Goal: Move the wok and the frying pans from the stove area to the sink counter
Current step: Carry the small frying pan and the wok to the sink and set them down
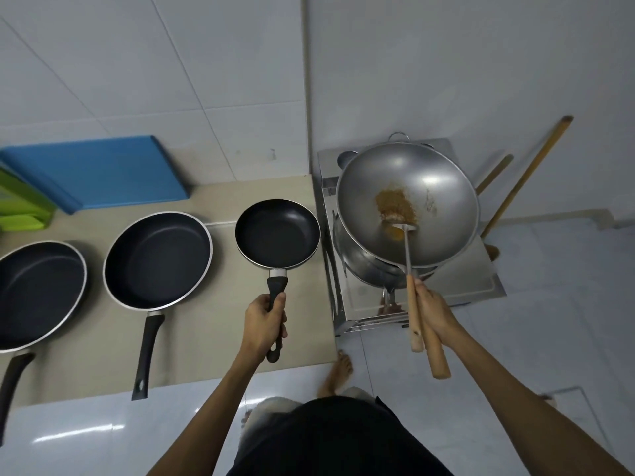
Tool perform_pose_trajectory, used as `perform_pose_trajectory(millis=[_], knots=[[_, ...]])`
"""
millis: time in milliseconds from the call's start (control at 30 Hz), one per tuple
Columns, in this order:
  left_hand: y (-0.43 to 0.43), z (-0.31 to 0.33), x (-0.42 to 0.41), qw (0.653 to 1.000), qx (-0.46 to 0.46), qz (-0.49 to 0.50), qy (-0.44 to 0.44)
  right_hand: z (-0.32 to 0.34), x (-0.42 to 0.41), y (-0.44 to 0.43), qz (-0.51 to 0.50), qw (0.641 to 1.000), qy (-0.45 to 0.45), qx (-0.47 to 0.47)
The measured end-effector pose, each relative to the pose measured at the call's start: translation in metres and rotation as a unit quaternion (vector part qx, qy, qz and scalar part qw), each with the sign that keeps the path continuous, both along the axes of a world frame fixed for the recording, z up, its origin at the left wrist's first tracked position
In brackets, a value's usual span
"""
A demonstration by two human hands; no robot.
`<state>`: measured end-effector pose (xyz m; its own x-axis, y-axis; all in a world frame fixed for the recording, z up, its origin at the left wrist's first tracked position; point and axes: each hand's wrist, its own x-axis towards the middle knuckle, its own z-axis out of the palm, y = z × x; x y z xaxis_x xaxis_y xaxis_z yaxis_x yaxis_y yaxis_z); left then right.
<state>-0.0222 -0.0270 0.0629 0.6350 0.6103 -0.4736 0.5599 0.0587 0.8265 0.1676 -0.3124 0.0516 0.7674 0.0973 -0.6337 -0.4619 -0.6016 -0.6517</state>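
Three black frying pans lie in a row on the beige counter (206, 352). My left hand (264, 322) grips the black handle of the small frying pan (277, 231), nearest the stove. The medium frying pan (157, 259) and the large frying pan (37, 290) sit further left, untouched. A steel wok (443, 187) with brown residue hangs tilted above the metal stove (481, 286). My right hand (431, 309) holds the wok's wooden handle together with a wooden-handled metal spatula (407, 249), whose blade rests inside the wok.
A blue cutting board (99, 170) leans on the tiled wall behind the pans, with a green object (20, 207) at far left. A second steel pot (364, 262) sits under the wok. Two wooden sticks (529, 173) lean right of the stove. My bare feet stand on the white floor.
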Motion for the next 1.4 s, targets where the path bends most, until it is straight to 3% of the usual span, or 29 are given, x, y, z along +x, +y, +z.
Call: perform_pose_trajectory(millis=[367,767,933,1400], knots=[[0.067,0.024,-0.093,0.995,-0.039,0.072,-0.055,0.045,-0.062,0.067,0.106,0.992,-0.048,-0.044],[0.200,0.068,-0.309,0.971,-0.052,0.199,-0.122,0.096,-0.210,0.240,0.207,0.973,-0.090,-0.049],[0.222,0.076,-0.344,0.965,-0.045,0.225,-0.128,0.098,-0.236,0.265,0.215,0.970,-0.104,-0.033],[0.359,0.083,-0.479,0.921,-0.009,0.358,-0.156,0.108,-0.335,0.472,0.341,0.931,-0.129,-0.030]])
